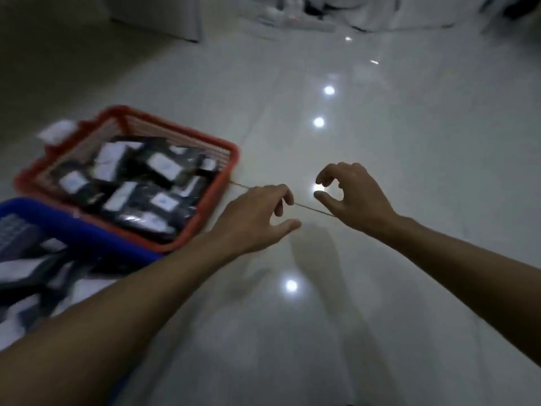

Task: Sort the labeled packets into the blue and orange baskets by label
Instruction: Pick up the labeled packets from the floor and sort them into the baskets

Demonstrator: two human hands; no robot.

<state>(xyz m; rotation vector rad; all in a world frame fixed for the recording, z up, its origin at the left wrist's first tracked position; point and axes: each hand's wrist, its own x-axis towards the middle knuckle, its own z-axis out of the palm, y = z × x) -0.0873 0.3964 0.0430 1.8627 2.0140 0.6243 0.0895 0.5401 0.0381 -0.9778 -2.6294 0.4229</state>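
Note:
An orange basket (205,148) stands on the floor at the left, filled with several dark packets (140,183) that carry white labels. In front of it, at the lower left, a blue basket (96,238) also holds dark labeled packets (32,273). My left hand (254,218) hovers just right of the orange basket, fingers loosely curled, holding nothing. My right hand (354,191) hangs beside it over the floor, fingers loosely curled, also with nothing in it. The picture is blurred.
A white packet or label (57,131) lies on the floor behind the orange basket's far left corner. Glossy white tiles (380,142) with light reflections stretch ahead. White furniture and clutter (292,16) stand at the far end.

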